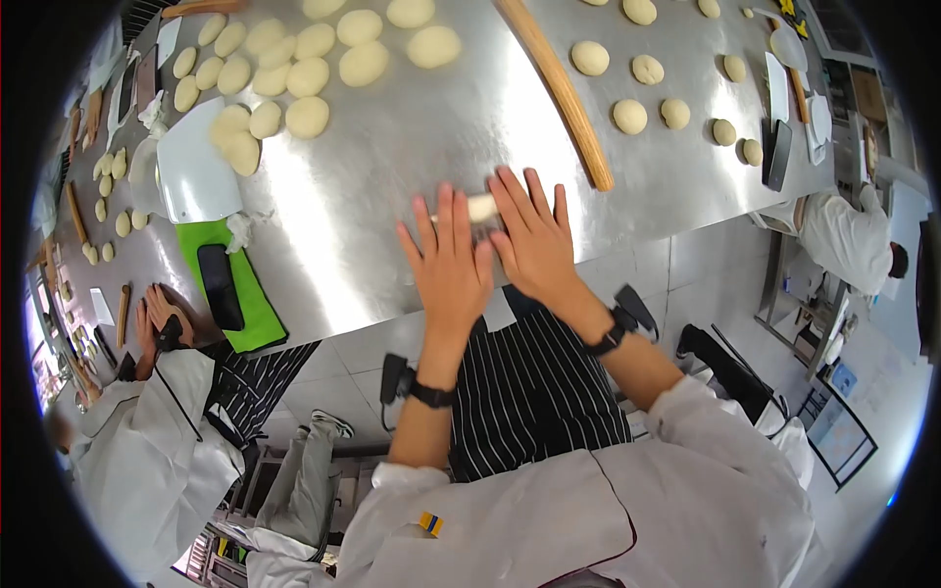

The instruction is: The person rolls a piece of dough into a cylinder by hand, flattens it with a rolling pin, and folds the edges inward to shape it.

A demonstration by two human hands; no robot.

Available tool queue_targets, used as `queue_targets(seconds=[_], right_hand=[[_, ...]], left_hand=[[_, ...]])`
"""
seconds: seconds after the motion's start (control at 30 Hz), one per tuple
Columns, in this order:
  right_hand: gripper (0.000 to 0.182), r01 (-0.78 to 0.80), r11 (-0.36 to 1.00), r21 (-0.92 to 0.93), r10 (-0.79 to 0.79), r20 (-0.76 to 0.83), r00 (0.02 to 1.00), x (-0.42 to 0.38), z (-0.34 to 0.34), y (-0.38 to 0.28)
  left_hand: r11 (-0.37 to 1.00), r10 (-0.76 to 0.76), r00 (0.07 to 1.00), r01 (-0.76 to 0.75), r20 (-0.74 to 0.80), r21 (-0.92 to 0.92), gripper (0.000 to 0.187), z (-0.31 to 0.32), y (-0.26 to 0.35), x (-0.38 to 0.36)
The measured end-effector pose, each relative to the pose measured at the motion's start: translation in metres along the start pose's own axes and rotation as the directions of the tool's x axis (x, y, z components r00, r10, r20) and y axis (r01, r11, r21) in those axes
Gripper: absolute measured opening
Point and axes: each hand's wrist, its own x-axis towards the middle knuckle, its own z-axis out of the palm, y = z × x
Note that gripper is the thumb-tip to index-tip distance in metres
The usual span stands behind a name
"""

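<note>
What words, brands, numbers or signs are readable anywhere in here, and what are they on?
None can be read.
Yellow-and-blue badge on the wearer's white coat: too small to make out any lettering.
Dark phone on the green cloth: no legible writing.
Blue item at far right: too small and blurred.

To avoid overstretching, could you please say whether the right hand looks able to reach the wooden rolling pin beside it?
Probably yes: the wooden rolling pin ends near the right hand, with nothing visible between, though that hand would first leave the dough piece.
</note>
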Motion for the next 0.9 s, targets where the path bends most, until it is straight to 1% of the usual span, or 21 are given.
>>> queue_targets(seconds=[0.1,0.13,0.17,0.2,0.23,0.27,0.3,0.33,0.37,0.4,0.43,0.47,0.53,0.57,0.6,0.63,0.67,0.7,0.8,0.87,0.9], right_hand=[[0.068,0.01,0.997,-0.078,-0.011,-0.004,1.0,0.014,-0.001,-0.002],[0.068,0.007,0.993,-0.122,-0.009,-0.013,1.0,0.033,-0.002,-0.004],[0.068,0.016,0.988,-0.152,-0.022,-0.039,0.999,0.049,0.0,-0.002],[0.068,0.016,0.988,-0.154,-0.022,-0.038,0.999,0.051,-0.001,0.0],[0.067,0.022,0.996,-0.086,-0.026,-0.043,0.999,0.047,-0.001,0.001],[0.066,0.029,0.999,-0.015,-0.03,-0.048,0.998,0.041,-0.003,0.003],[0.067,-0.003,1.0,-0.013,0.003,-0.015,1.0,0.025,-0.004,0.005],[0.067,0.007,1.0,-0.011,-0.007,-0.028,1.0,0.017,-0.003,0.006],[0.067,-0.004,0.999,-0.041,0.003,-0.025,1.0,0.008,-0.004,0.006],[0.067,-0.019,0.997,-0.071,0.018,-0.015,1.0,0.0,-0.002,0.007],[0.068,-0.029,0.994,-0.103,0.027,-0.021,0.999,0.011,-0.002,0.004],[0.068,-0.035,0.994,-0.106,0.033,-0.018,0.999,0.027,-0.004,0.002],[0.071,0.013,0.983,-0.184,-0.02,-0.037,0.999,0.061,-0.005,0.003],[0.074,0.024,0.98,-0.196,-0.032,-0.04,0.999,0.065,-0.005,0.006],[0.074,0.018,0.981,-0.194,-0.025,-0.032,0.999,0.054,-0.006,0.005],[0.074,-0.008,0.993,-0.115,0.006,-0.023,1.0,0.038,-0.004,0.007],[0.074,-0.029,0.999,-0.035,0.028,-0.021,0.999,0.026,-0.003,0.01],[0.074,-0.032,0.999,-0.03,0.031,-0.014,0.999,0.01,-0.002,0.013],[0.074,-0.062,0.994,-0.091,0.059,-0.03,0.998,0.02,-0.002,0.006],[0.073,-0.06,0.988,-0.141,0.055,-0.036,0.998,0.056,-0.004,0.005],[0.073,-0.04,0.984,-0.176,0.03,-0.058,0.998,0.068,-0.004,0.007]], left_hand=[[0.996,-0.02,1.0,0.02,-0.002,0.083,0.063,0.001,0.004,0.013],[0.991,-0.028,0.999,0.03,-0.019,0.133,0.063,0.0,0.004,0.03],[0.991,-0.025,0.999,0.029,-0.025,0.131,0.063,0.0,0.002,0.044],[0.993,-0.023,0.999,0.028,-0.04,0.115,0.063,-0.002,-0.001,0.053],[0.995,-0.023,0.999,0.028,-0.047,0.099,0.064,-0.003,-0.002,0.054],[0.995,-0.026,0.999,0.03,-0.037,0.1,0.064,-0.004,0.0,0.035],[0.998,-0.035,0.999,0.035,-0.007,0.053,0.063,-0.006,0.002,0.012],[0.999,-0.038,0.999,0.037,0.014,0.008,0.063,-0.007,0.002,0.005],[0.999,-0.035,0.999,0.035,0.006,0.011,0.063,-0.007,0.002,0.009],[0.998,-0.042,0.999,0.043,-0.006,0.055,0.063,-0.006,0.003,0.008],[0.994,-0.048,0.999,0.049,-0.012,0.095,0.064,-0.005,0.004,0.004],[0.995,-0.047,0.999,0.047,-0.007,0.09,0.064,-0.006,0.003,0.014],[0.985,-0.08,0.997,0.08,-0.01,0.155,0.065,-0.008,-0.004,0.05],[0.985,-0.08,0.997,0.08,-0.006,0.153,0.065,-0.007,-0.006,0.047],[0.991,-0.077,0.997,0.078,-0.012,0.105,0.065,-0.008,-0.007,0.04],[0.996,-0.071,0.997,0.073,-0.027,0.058,0.065,-0.009,-0.008,0.035],[0.996,-0.067,0.997,0.07,-0.037,0.06,0.065,-0.008,-0.009,0.025],[0.992,-0.086,0.996,0.088,-0.026,0.089,0.065,-0.005,-0.009,0.008],[0.985,-0.107,0.994,0.108,-0.02,0.131,0.065,-0.007,-0.006,0.017],[0.961,-0.125,0.991,0.133,-0.047,0.244,0.066,-0.009,-0.01,0.055],[0.962,-0.124,0.991,0.131,-0.044,0.241,0.066,-0.007,-0.014,0.058]])
